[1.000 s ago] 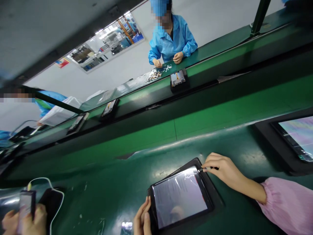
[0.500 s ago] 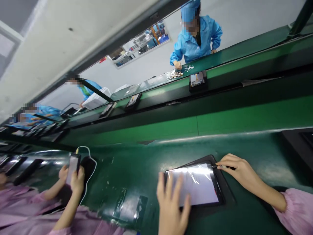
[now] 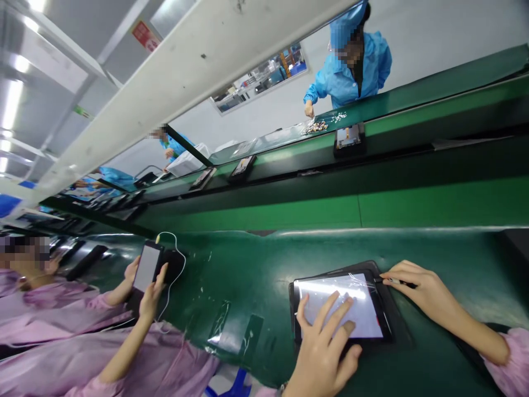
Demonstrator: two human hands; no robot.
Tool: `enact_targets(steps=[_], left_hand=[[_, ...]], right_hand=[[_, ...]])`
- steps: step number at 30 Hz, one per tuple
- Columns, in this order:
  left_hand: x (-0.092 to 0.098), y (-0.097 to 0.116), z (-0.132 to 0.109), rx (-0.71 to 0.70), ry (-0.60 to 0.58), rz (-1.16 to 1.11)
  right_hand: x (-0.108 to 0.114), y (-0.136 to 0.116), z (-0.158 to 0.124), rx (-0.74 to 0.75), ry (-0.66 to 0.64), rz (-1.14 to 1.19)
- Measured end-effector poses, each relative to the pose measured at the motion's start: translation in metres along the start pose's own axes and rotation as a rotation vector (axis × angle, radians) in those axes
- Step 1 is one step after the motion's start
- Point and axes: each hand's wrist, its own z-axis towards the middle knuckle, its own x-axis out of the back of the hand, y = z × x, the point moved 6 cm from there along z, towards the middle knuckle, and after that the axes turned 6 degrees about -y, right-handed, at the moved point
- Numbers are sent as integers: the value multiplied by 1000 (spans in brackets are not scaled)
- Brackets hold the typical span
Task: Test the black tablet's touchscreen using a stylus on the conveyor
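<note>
A tablet (image 3: 363,330) with a lit, pale screen lies on a dark pad (image 3: 399,331) on the green worktop. Over its screen my left hand (image 3: 326,344) is spread, holding nothing; whether the fingertips touch the glass I cannot tell. At the tablet's upper right edge my right hand (image 3: 425,289) pinches a thin, plug-like piece (image 3: 395,281), light in the middle and dark at its ends. Its tip meets the tablet's edge, and the exact kind of piece is unclear.
On the left, a co-worker in pink (image 3: 136,353) holds a phone-like device (image 3: 147,266) with a white cable (image 3: 182,270). A green conveyor (image 3: 264,212) runs behind the worktop (image 3: 231,275). Beyond it, a co-worker in blue (image 3: 351,77) bends over small parts (image 3: 316,128).
My left hand has moved from the tablet's left side onto its screen. My right hand keeps its pinch at the edge. The camera view has shifted, showing more ceiling.
</note>
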Motion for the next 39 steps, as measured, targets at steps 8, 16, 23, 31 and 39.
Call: enact_targets(steps=[8,16,23,31,39], left_hand=[[-22,16,7,-92,60,-52],[-43,23,4,-177,-105,44],[-16,1,-9,51,151,-137],[0,-2,-18,124,152,-144],[-20,12,-17,47,194,-174]], right_hand=[[1,0,0,56,1,-33],[2,-4,-1,89,10,-72],[2,-5,1,81,18,-95],[5,-10,-1,79,19,-94],[11,-26,8,102,35,-95]])
